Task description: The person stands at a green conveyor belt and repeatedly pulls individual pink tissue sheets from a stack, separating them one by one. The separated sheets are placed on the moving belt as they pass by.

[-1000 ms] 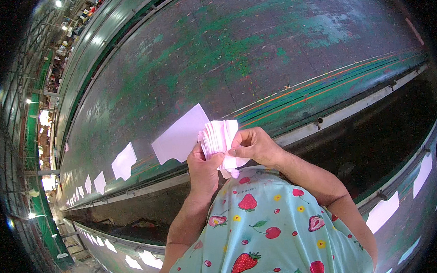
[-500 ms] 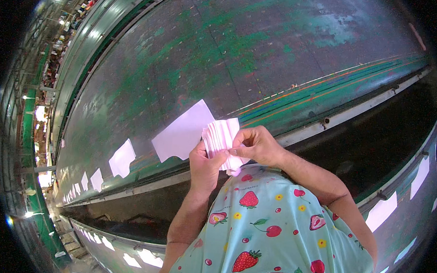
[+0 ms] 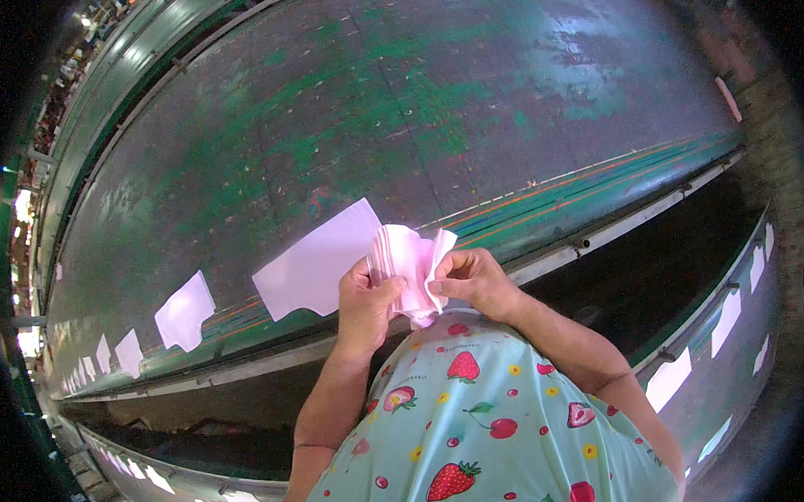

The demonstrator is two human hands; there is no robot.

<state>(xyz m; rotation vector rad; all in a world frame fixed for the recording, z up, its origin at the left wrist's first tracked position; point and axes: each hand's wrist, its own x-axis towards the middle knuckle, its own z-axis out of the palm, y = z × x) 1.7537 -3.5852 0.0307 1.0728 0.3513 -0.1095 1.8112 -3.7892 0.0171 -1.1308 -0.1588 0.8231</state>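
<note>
The left grip [image 3: 365, 301] is clamped on a layered pale-pink bundle [image 3: 408, 264], thumb in front; the right grip [image 3: 480, 285] pinches the bundle's right edge between thumb and fingers. The bundle looks like cloth, though its layers blur together. Just beyond and left of the left grip, a pale panel [image 3: 313, 261] lies on the tabletop [image 3: 380, 117]; similar panels [image 3: 185, 312] run farther left. Below both grips hangs a fruit-print garment [image 3: 494, 405].

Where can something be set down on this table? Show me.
Widest patch: the middle of the table, bordered nearside by coloured lines and the row of sheets. Smaller: the gap between the large sheet and the next sheet leftward. Crowded: the near-left edge, and where the left hand and right hand hold folded cloth.
</note>
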